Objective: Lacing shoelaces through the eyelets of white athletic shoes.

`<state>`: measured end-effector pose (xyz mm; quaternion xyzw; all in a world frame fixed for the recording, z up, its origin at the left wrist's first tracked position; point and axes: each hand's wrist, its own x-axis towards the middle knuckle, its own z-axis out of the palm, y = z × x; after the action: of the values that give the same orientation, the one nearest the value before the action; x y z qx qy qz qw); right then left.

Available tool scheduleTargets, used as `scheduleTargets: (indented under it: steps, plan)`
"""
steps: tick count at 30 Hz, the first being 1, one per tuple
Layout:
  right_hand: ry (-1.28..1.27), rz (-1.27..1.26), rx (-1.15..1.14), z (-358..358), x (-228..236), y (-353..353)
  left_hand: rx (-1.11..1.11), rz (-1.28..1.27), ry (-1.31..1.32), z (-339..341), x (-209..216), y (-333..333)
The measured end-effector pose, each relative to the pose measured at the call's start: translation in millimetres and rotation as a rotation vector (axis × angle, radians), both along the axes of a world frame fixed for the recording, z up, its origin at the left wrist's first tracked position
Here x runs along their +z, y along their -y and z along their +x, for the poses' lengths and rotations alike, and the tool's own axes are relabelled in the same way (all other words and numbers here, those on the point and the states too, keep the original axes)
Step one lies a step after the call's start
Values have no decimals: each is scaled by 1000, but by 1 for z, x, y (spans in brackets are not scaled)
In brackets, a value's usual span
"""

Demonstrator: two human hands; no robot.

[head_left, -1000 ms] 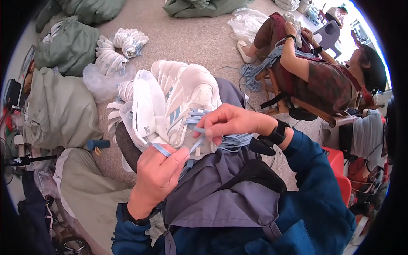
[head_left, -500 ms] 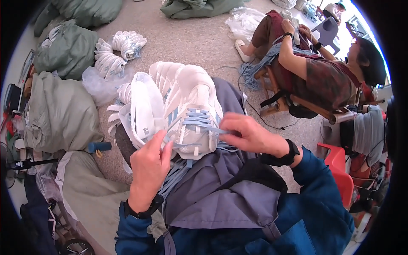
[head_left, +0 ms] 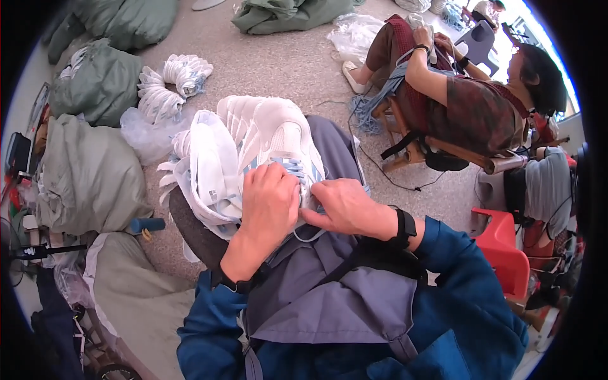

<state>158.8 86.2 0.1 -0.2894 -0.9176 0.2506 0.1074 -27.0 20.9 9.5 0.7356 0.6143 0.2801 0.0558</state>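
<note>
Leftmost on the lap I see a white shoe (head_left: pixel 209 155) tipped over, with a pale lining. Just to its right, toe pointing away from the wearer, is the shoe in hand (head_left: pixel 282 123): white, mesh at the toe, blue laces (head_left: pixel 293 167) crossing its front (I lose their nearer rows behind the fingers). It rests on the apron (head_left: pixel 370 294), purplish grey, over the lap. The left grip (head_left: pixel 269 196) comes up from the lower left, back of the hand toward me, fingers bent over the laces; I cannot tell what they pinch. The right grip (head_left: pixel 347 206) reaches in from the right, thumb and forefinger at the shoe's opening; whether they close on anything I cannot tell.
</note>
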Motion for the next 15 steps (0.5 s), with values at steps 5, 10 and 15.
scheduleTargets:
  steps: [5,10,15]
  plan:
    - [59,-1,-12,3,-4,-1,12,15,-27,7,-4,4]
    - [-134,-78,-8,5,-1,0,65,29,-104,14,-4,4]
    - [-110,-105,28,3,11,-1,114,154,-185,20,-10,5]
